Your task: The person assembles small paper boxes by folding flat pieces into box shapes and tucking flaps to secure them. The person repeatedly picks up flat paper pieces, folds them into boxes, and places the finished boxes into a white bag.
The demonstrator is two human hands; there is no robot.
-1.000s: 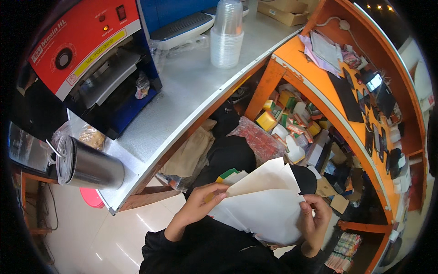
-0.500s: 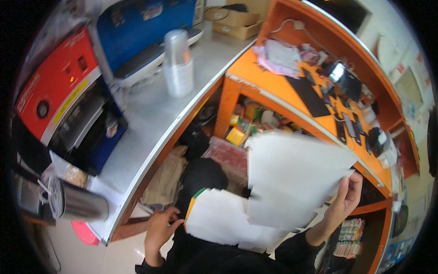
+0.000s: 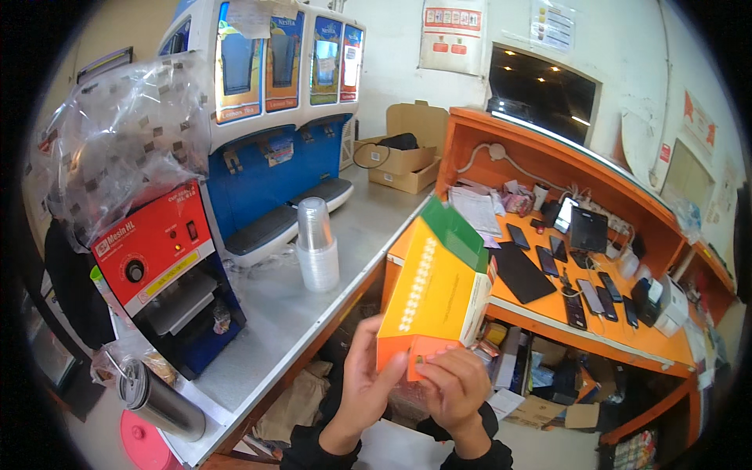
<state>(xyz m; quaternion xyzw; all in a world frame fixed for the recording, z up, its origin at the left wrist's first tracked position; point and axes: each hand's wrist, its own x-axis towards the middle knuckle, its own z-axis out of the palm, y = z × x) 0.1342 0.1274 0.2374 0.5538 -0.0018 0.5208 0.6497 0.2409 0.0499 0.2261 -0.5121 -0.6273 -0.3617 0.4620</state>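
- Now both hands are raised in front of the chest with an orange box [image 3: 435,301] between them, where a second ago they were holding loose white sheets of paper down low.
- Half a second ago the right hand was lifting one of those sheets high while the left stayed by the stack; no sheet shows in either hand any more.
- The left hand [image 3: 370,382] is closed on the box's lower left corner, thumb on the near end and fingers wrapped behind.
- The right hand [image 3: 457,387] grasps the near end from below and the right, with fingertips pressing the small flap there.
- The box is long, orange and yellow with a green far end, tilted so that end points up and away, level with the edge of the orange desk [image 3: 548,309].
- It hangs in the air, touching neither the grey worktop [image 3: 313,313] nor the desk.
- The view has also swung up: the earlier pictures looked down at the lap and floor, while this one looks across the room.
- On the worktop to the left stand a stack of clear plastic cups [image 3: 316,254], a red and blue sealing machine [image 3: 160,270] and a steel tumbler [image 3: 160,399], all well apart from the hands.
- By my reading, the paperwork has given way to handling the box, with its near end being worked at.
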